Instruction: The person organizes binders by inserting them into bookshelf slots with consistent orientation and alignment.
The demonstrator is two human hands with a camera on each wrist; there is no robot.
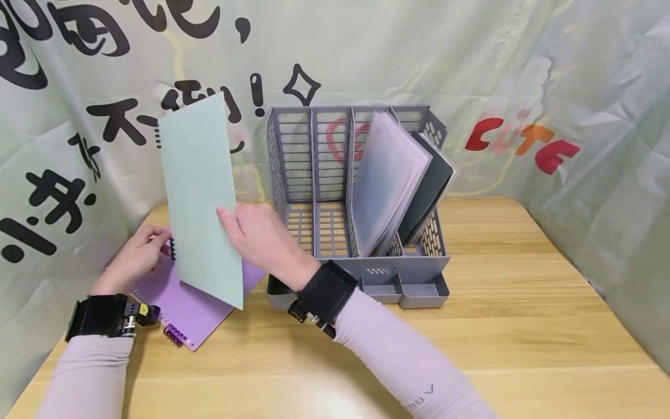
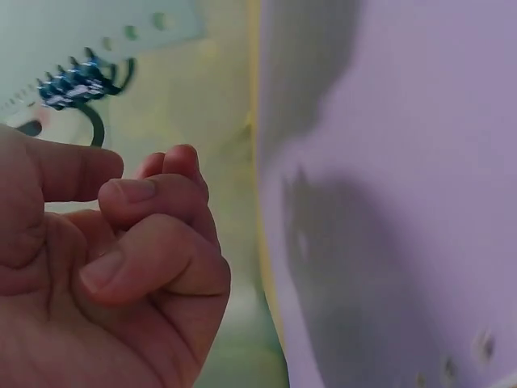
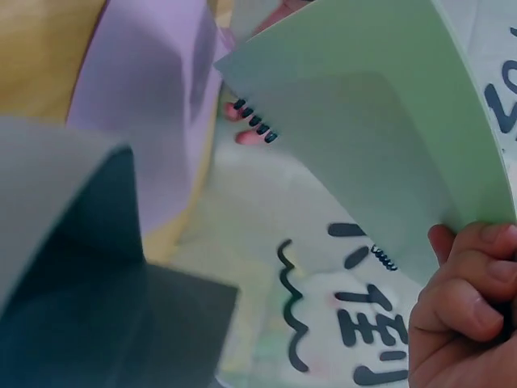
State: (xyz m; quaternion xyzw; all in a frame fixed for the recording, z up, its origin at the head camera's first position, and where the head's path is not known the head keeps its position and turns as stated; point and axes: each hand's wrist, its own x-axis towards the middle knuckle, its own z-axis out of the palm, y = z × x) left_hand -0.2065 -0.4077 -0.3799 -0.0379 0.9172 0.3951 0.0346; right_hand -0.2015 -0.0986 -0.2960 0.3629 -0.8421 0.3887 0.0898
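Note:
A pale green spiral-bound notebook (image 1: 201,192) stands raised and nearly upright, left of the grey file rack. My right hand (image 1: 267,238) pinches its right edge, with the thumb across the near cover. By the dark lower binding coil (image 1: 173,249) is my left hand (image 1: 133,256). Its fingers (image 2: 153,250) curl loosely, with nothing visible between them and the thumb; whether it touches the coil is unclear. Underneath, a purple notebook (image 1: 199,314) with purple spiral rings lies on the table, partly hidden by the green one.
The grey file rack (image 1: 345,266) has several upright slots. Translucent sleeves (image 1: 384,186) and a dark green folder (image 1: 426,186) lean in its right-hand slots. Small trays (image 1: 424,294) project from its front. A printed cloth (image 1: 502,70) hangs behind and beside the wooden table (image 1: 523,326).

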